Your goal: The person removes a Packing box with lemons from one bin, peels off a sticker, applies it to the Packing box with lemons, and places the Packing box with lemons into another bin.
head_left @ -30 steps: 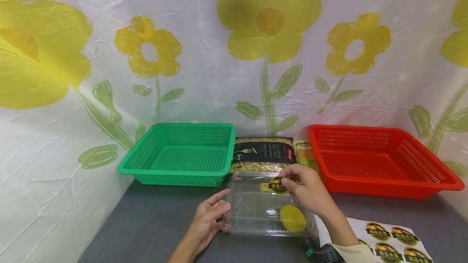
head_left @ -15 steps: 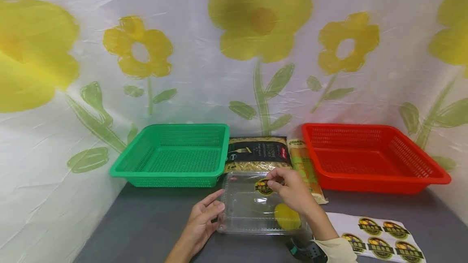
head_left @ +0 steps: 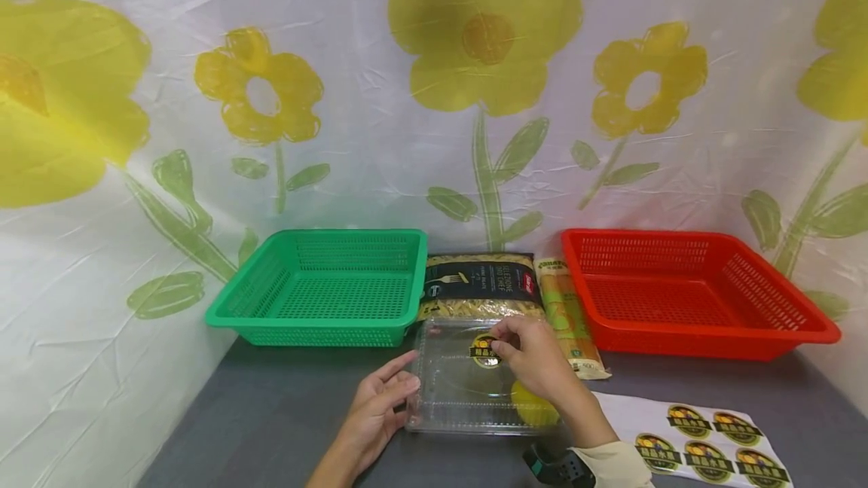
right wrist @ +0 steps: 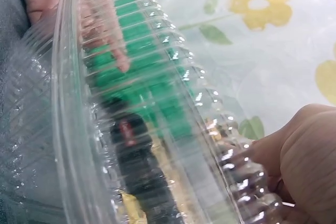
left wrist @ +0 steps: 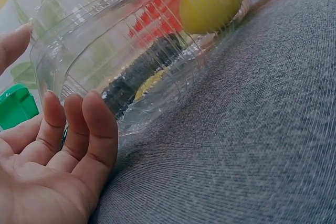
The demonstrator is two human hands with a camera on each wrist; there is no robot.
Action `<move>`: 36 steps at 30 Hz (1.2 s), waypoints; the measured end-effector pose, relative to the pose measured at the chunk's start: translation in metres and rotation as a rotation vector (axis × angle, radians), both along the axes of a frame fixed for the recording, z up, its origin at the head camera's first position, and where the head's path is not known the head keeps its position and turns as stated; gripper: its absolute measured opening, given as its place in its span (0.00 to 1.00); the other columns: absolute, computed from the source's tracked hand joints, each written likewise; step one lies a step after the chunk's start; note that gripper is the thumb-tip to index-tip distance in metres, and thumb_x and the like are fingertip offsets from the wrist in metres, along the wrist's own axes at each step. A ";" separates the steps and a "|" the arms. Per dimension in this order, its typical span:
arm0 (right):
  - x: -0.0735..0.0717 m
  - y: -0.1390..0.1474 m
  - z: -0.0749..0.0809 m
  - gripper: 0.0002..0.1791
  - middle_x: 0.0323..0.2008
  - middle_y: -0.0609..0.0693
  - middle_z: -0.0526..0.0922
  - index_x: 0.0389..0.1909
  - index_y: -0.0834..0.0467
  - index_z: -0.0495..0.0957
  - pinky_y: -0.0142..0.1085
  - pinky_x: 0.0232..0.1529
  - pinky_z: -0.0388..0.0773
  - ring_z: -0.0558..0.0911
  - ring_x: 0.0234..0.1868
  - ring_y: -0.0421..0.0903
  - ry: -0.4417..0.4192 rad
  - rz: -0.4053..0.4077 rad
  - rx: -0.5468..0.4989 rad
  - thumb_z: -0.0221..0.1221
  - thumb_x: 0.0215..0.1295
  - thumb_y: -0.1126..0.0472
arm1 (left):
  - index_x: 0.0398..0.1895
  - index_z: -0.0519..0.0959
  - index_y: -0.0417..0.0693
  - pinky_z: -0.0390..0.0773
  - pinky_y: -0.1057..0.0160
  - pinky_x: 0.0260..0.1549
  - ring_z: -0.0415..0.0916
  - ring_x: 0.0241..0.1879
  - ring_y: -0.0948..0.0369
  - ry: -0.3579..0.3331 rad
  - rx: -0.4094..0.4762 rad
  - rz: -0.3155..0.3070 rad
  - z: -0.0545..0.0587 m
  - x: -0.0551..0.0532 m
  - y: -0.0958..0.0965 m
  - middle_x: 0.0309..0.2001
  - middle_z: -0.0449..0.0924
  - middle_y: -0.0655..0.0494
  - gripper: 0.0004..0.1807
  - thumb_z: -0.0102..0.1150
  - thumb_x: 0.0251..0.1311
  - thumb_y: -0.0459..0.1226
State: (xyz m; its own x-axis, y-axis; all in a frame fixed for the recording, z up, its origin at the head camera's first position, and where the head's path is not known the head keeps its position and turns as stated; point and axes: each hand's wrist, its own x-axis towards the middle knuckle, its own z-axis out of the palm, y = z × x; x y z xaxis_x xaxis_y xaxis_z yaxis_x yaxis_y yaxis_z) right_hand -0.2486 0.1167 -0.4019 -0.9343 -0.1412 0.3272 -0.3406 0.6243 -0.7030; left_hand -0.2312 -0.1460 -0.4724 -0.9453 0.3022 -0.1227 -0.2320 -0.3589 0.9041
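A clear plastic clamshell box [head_left: 450,395] lies on the dark table, with a smooth yellow-green rounded fruit [left wrist: 212,4] in its right end. My left hand [head_left: 377,407] holds the box's left side, thumb at the upper edge and fingertips curled against the wall in the left wrist view. Over the lid, my right hand [head_left: 537,358] pinches the right edge of a round black-and-yellow sticker [head_left: 483,351] between thumb and forefinger. The sticker overlaps the lid's upper middle. In the right wrist view, the right-hand fingertips are hidden behind the ridged plastic edge.
Behind the box lie a bag of pasta [head_left: 484,281] and a long yellow-orange packet [head_left: 568,315]. A green basket [head_left: 315,330] stands left, a red basket [head_left: 705,341] right. A white sheet of several stickers [head_left: 627,413] lies front right. A flowered cloth [head_left: 366,134] hangs behind.
My right hand has shifted slightly left across the lid with the sticker, which now faces up more squarely. The left hand keeps its hold on the box. The head view has turned slightly.
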 end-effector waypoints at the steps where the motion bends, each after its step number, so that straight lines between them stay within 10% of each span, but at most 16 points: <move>1: -0.001 0.000 -0.001 0.07 0.25 0.41 0.80 0.32 0.56 0.85 0.33 0.31 0.73 0.74 0.27 0.39 0.002 -0.010 0.005 0.69 0.59 0.71 | 0.77 0.58 0.39 0.80 0.65 0.28 0.74 0.32 0.64 0.002 0.000 0.000 0.000 0.000 0.000 0.39 0.76 0.57 0.39 0.64 0.66 0.35; 36: -0.011 -0.002 -0.005 0.08 0.25 0.48 0.78 0.35 0.61 0.84 0.40 0.34 0.75 0.76 0.29 0.45 0.117 -0.167 0.141 0.69 0.56 0.73 | 0.77 0.58 0.38 0.81 0.64 0.30 0.75 0.34 0.64 0.002 -0.019 0.014 0.000 -0.001 0.002 0.38 0.76 0.58 0.39 0.63 0.66 0.35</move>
State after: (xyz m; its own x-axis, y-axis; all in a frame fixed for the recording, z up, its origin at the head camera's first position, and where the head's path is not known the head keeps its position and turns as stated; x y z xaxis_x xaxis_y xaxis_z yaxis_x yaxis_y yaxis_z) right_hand -0.2597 0.1151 -0.4070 -0.9056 -0.0395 0.4223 -0.2978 0.7682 -0.5668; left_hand -0.2317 -0.1441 -0.4726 -0.9499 0.2861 -0.1260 -0.2248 -0.3451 0.9113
